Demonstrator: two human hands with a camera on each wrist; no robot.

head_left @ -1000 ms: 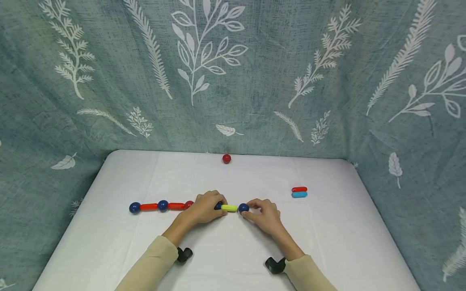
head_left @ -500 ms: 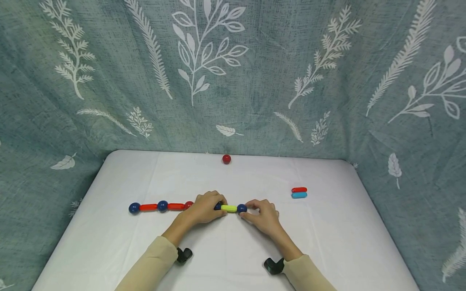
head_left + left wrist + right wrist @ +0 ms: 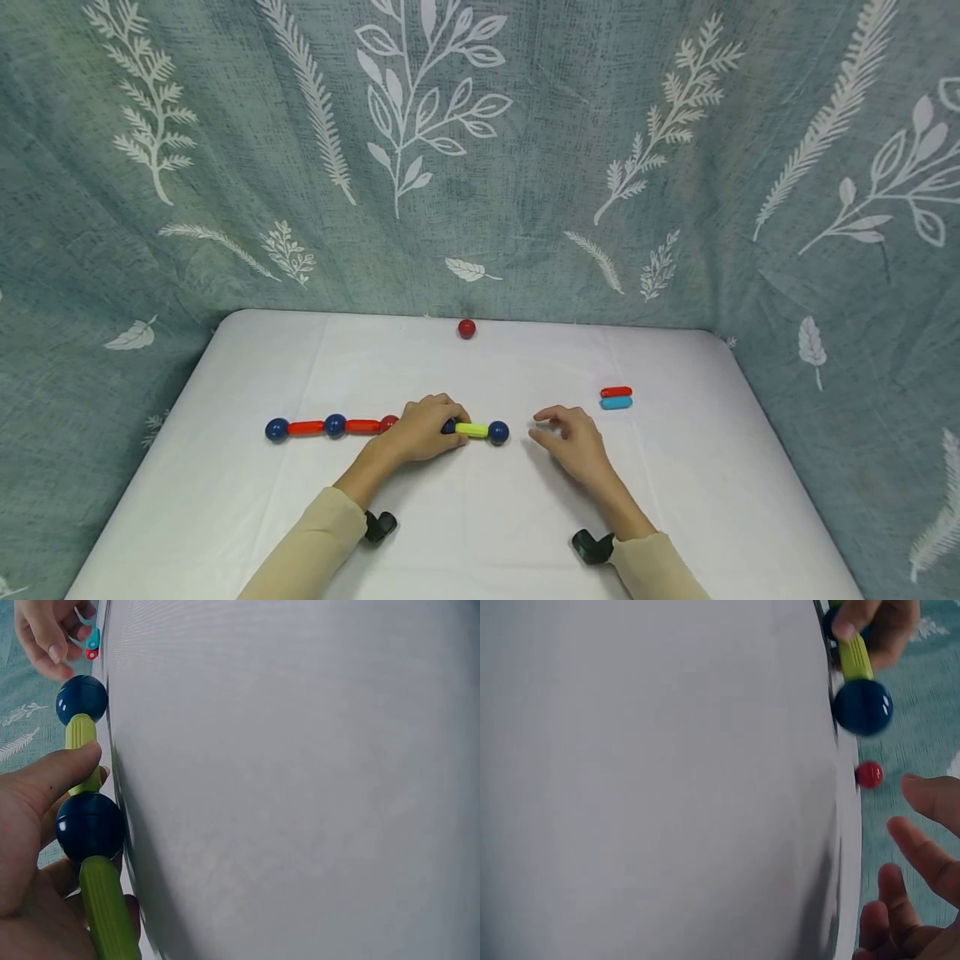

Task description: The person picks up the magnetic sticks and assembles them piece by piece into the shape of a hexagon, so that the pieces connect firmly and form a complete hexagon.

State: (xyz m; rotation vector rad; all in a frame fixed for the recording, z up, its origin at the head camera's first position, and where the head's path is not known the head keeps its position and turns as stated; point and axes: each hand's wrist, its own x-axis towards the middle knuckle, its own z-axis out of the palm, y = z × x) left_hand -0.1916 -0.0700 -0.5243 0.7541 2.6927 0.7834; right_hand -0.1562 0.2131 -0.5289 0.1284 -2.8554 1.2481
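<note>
A straight chain of balls and sticks lies across the white table. From its left end, blue balls alternate with red sticks up to a red ball. My left hand covers the middle of the chain. Its thumb and fingers pinch a yellow-green stick between two blue balls. Another green stick runs below the nearer ball in the left wrist view. The blue ball at the right end touches the yellow-green stick. My right hand is apart from it, fingers spread, holding nothing.
A loose red ball sits by the table's far edge. To the right, a red stick and a light-blue stick lie side by side. A patterned green curtain hangs behind the table.
The right hand brought the blue ball leftward against the yellow-green stick's end. It then let go and moved away to the right. The left hand has stayed in place.
</note>
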